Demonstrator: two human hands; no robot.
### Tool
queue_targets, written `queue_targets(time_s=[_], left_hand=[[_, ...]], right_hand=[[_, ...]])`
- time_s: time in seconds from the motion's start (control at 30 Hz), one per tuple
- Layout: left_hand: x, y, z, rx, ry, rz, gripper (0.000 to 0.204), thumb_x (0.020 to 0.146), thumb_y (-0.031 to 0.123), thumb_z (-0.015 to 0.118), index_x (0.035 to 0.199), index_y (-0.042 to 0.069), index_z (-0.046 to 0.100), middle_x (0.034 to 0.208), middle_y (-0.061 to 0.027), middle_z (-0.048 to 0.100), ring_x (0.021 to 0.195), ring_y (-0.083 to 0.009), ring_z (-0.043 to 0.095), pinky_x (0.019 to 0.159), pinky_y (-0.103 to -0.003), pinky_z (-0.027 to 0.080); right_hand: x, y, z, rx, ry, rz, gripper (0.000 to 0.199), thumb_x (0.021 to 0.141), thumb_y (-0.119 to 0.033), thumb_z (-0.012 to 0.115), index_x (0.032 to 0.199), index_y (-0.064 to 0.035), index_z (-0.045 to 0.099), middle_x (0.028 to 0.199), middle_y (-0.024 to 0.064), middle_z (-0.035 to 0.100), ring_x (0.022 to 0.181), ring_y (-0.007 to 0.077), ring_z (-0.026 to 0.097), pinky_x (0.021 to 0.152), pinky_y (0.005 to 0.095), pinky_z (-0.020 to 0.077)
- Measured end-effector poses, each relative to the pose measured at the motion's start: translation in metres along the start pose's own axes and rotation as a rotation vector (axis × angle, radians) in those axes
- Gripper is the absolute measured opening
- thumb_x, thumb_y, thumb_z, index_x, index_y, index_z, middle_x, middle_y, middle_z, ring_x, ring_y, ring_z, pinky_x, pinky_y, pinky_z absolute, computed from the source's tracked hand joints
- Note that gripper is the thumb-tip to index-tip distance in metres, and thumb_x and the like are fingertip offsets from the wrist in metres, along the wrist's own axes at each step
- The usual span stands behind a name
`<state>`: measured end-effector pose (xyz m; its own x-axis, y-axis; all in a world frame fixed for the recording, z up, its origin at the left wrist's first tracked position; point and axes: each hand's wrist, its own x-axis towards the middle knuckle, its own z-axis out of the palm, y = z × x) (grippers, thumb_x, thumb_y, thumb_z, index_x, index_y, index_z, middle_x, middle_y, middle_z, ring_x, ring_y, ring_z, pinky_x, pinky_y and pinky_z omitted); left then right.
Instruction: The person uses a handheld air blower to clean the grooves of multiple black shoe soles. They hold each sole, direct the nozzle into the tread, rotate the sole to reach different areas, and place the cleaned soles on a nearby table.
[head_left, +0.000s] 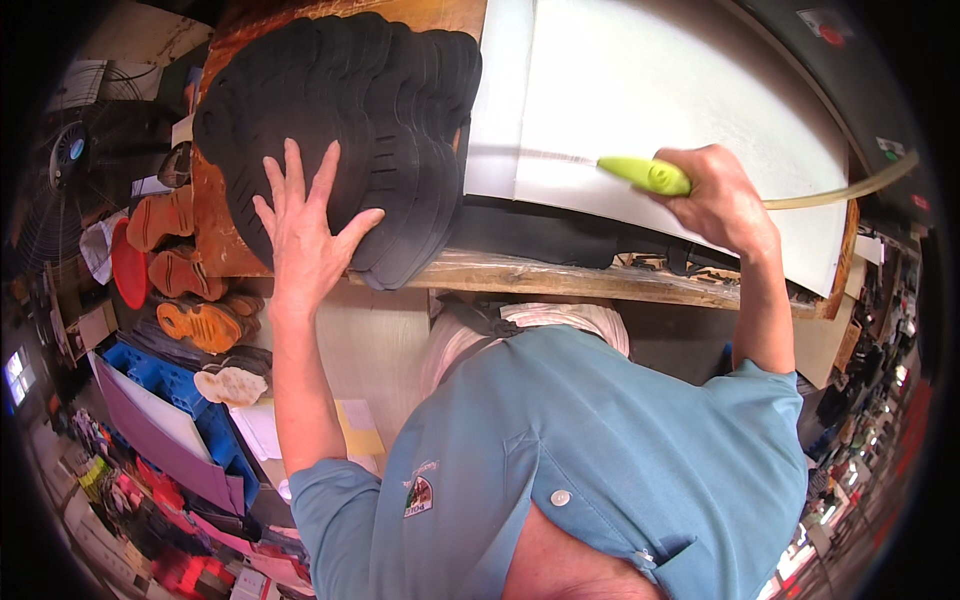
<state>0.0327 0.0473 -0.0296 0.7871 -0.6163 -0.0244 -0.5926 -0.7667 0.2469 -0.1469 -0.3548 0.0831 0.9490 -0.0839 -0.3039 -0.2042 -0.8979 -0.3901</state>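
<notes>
My left hand (308, 232) lies flat, fingers spread, on a pile of black sole-shaped sheets (415, 120). The pieces overlap in fanned rows and have short slits and scalloped edges. In my right hand (722, 195) is a lime-green air blow gun (640, 174), its long thin nozzle aimed left toward the pile. The nozzle is blurred. A pale yellowish hose (840, 194) runs off to the right from behind that fist. Both hands are above the workbench, well apart from each other.
A white board (680, 90) covers the right of the wooden bench (600, 280), with black sheet material (540, 232) along its front. At left are a fan (75, 150), orange sole-shaped pieces (200, 322), a red round object (129, 265) and a blue crate (165, 375).
</notes>
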Motion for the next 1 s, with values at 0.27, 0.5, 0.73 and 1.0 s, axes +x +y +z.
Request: queue_targets(time_s=[0.27, 0.5, 0.73, 1.0], left_hand=[[-0.003, 0.022, -0.008, 0.052, -0.041, -0.01, 0.109, 0.083, 0.065, 0.083, 0.17, 0.021, 0.035, 0.176, -0.032, 0.016, 0.163, -0.0544, 0.01, 0.125, -0.076, 0.012], [-0.006, 0.02, -0.007, 0.001, 0.011, 0.027, 0.095, 0.088, 0.05, 0.084, 0.168, 0.022, 0.04, 0.176, -0.0284, 0.02, 0.162, -0.0539, 0.016, 0.125, -0.075, 0.017], [-0.007, 0.006, -0.002, -0.055, 0.059, 0.058, 0.078, 0.096, 0.034, 0.081, 0.165, 0.024, 0.046, 0.175, -0.0256, 0.026, 0.161, -0.0535, 0.02, 0.125, -0.074, 0.02], [-0.009, 0.017, -0.009, 0.018, -0.013, 0.05, 0.107, 0.081, 0.06, 0.087, 0.168, 0.022, 0.039, 0.178, -0.0269, 0.018, 0.163, -0.0533, 0.014, 0.125, -0.075, 0.014]], right_hand=[[-0.007, -0.001, 0.007, 0.01, -0.07, -0.049, 0.017, 0.088, -0.016, 0.081, 0.092, -0.0021, 0.073, 0.074, 0.0213, 0.069, 0.072, 0.0433, 0.068, 0.068, 0.0496, 0.0544], [0.007, -0.004, 0.01, 0.013, 0.107, 0.118, 0.023, 0.093, -0.024, 0.082, 0.094, -0.0024, 0.074, 0.076, 0.0225, 0.069, 0.073, 0.0451, 0.067, 0.068, 0.0497, 0.0533], [-0.002, -0.002, 0.005, 0.047, 0.037, -0.069, 0.018, 0.087, -0.016, 0.084, 0.092, -0.002, 0.074, 0.072, 0.0206, 0.068, 0.068, 0.0419, 0.067, 0.065, 0.0479, 0.0537], [-0.005, -0.012, 0.01, -0.058, -0.1, -0.054, 0.014, 0.084, -0.012, 0.081, 0.09, -0.0029, 0.072, 0.075, 0.0194, 0.07, 0.076, 0.0413, 0.071, 0.071, 0.0508, 0.0566]])
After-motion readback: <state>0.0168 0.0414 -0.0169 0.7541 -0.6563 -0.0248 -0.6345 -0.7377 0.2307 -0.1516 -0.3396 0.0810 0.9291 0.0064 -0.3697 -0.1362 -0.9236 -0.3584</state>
